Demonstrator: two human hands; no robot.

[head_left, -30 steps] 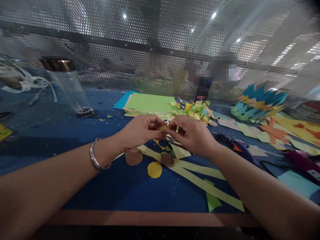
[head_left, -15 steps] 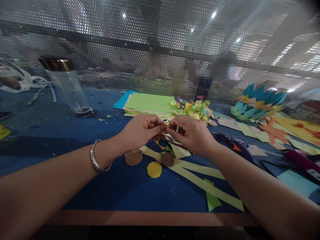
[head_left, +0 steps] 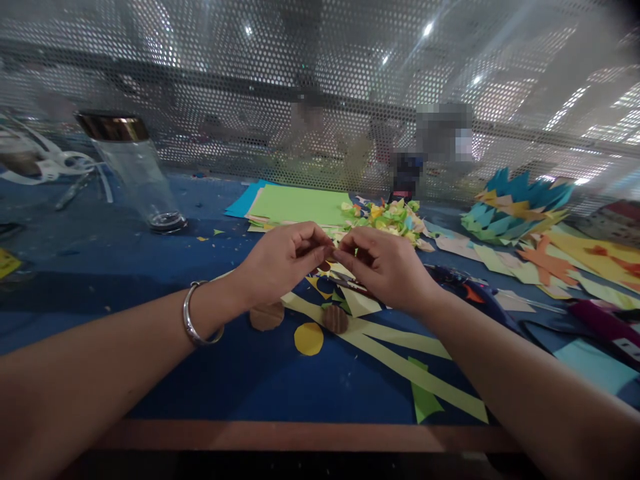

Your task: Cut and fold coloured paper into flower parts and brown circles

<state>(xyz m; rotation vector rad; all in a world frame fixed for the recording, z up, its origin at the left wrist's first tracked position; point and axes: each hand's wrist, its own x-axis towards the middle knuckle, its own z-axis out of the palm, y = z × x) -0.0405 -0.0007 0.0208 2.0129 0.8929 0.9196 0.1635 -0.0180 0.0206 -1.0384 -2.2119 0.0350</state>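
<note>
My left hand (head_left: 287, 262) and my right hand (head_left: 383, 268) meet fingertip to fingertip over the blue table. Both are closed in a pinch, and whatever sits between the fingers is too small and hidden to name. Under them lie pale yellow paper strips (head_left: 400, 363), a yellow paper circle (head_left: 309, 339), a larger brown cardboard disc (head_left: 267, 316) and a smaller brown disc (head_left: 335, 319). Scissors (head_left: 353, 285) show partly beneath my right hand. Just behind the hands is a heap of small crumpled paper pieces (head_left: 395, 220).
A clear bottle (head_left: 137, 173) stands at the left. Stacked coloured paper (head_left: 305, 203) lies at the back before a perforated metal screen (head_left: 225, 87). To the right are a glue gun (head_left: 475, 293), an orange paper cutout (head_left: 547, 260) and a spiky blue paper piece (head_left: 517, 207).
Both hands have risen slightly, still touching at the fingertips, and a little more of the scissors shows. The papers on the table have not moved.
</note>
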